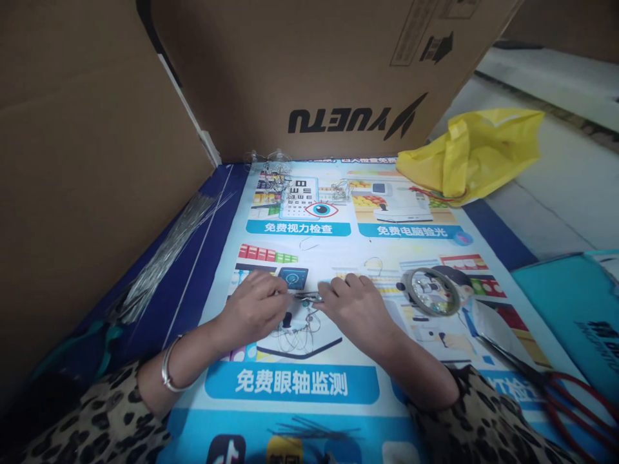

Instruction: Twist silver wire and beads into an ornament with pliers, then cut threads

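Observation:
My left hand [256, 306], with a silver bangle [167, 367] at its wrist, is closed in a pinch. Opposite it, my right hand [355, 309] has its fingers curled closed. Thin silvery wire [307, 296] spans the small gap between both sets of fingertips; its exact shape is blurred. Just below hangs or lies a tangle of looped fine wire [302, 332] with small bead-like bits. To the right of my right hand stands a round clear container [432, 293] with small shiny pieces inside.
A bundle of straight wires [169, 248] lies left, near teal-handled pliers [104, 341]. Red-handled scissors [546, 380] rest at right. Wire pieces [278, 171] sit at the back before a cardboard box [338, 71]. A yellow bag [483, 154] is back right. Dark short wires [314, 428] lie in front.

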{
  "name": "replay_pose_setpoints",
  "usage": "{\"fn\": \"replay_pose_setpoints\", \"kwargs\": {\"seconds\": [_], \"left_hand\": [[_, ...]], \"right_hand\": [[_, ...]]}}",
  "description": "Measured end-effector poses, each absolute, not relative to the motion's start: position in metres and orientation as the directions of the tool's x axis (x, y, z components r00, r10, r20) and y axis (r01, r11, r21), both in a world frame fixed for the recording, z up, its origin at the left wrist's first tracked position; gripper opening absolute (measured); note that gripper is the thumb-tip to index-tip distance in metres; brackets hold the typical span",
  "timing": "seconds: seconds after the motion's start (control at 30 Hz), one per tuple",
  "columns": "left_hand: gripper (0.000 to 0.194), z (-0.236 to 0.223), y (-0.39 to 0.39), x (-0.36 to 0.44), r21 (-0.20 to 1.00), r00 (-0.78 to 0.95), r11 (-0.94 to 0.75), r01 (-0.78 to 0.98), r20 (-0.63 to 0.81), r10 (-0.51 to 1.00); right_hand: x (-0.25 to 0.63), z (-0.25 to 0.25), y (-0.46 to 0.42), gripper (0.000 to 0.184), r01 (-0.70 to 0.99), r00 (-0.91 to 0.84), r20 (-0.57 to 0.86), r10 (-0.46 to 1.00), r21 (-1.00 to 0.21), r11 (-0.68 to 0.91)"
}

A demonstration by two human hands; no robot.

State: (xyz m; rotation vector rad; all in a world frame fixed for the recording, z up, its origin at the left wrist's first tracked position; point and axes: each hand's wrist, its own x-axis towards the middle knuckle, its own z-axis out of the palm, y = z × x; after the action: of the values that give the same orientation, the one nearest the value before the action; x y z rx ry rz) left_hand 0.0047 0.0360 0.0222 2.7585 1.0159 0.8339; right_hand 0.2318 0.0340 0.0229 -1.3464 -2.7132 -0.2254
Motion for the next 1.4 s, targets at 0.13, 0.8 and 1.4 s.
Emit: {"fn": "replay_pose_setpoints", "kwargs": {"seconds": [0.13,0.8,1.4], "left_hand": [[0.013,0.019,0.032,0.001,0.209,0.662,-0.809,0.55,0.481,0.575],[0.008,0.023,0.038,0.004,0.463,0.524,-0.676,0.573,0.428,0.737],[0.01,0.028,0.039,0.01,0.617,0.452,-0.536,0.576,0.305,0.838]], "right_hand": [[0.231,0.023,0.033,0.024,0.8,-0.599,0.148,0.787,0.081,0.594],[0.232,0.026,0.039,0.027,0.805,-0.592,0.143,0.793,0.06,0.59],[0.228,0.032,0.04,0.028,0.805,-0.585,0.08,0.807,-0.057,0.59]]}}
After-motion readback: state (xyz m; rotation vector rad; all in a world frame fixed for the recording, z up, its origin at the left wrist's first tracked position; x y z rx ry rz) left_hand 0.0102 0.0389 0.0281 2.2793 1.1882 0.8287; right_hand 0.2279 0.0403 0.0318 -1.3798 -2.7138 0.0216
